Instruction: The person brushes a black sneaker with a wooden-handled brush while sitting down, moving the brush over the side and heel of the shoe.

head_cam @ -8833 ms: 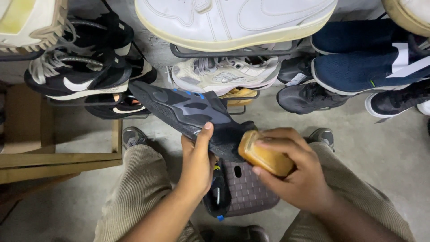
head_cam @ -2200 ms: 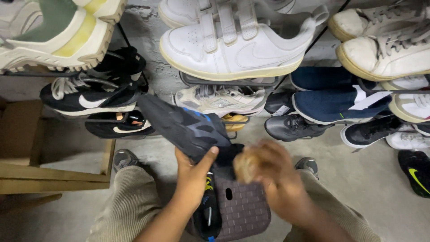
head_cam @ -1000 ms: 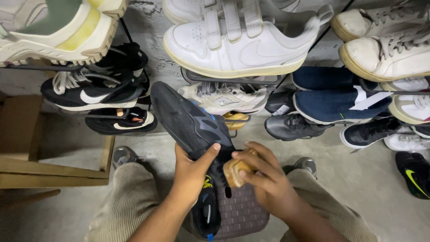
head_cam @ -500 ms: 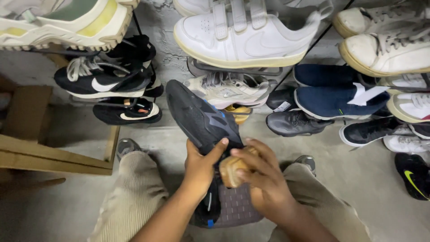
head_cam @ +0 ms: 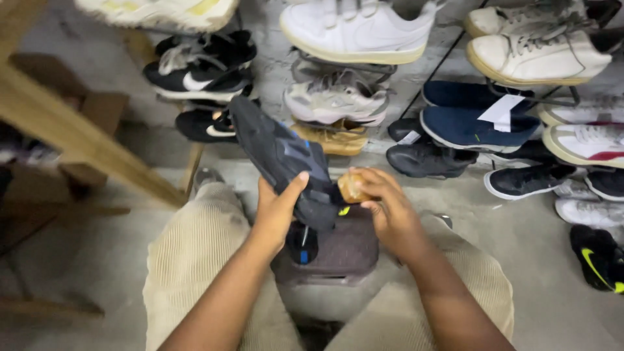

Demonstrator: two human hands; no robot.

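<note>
Beige ribbed trousers frame a dark stool. Above it, the left hand clamps the black sneaker, thumb across its sole. The right hand, fingers curled around a tan brush, has closed in from half a second ago; brush now meets shoe. Shelved shoes stand beyond.

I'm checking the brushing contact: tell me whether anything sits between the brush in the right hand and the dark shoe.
Nothing visible does. The right hand presses the tan wooden brush straight against the side of the dark shoe, which the left hand grips from the other side above the brown stool.
</note>
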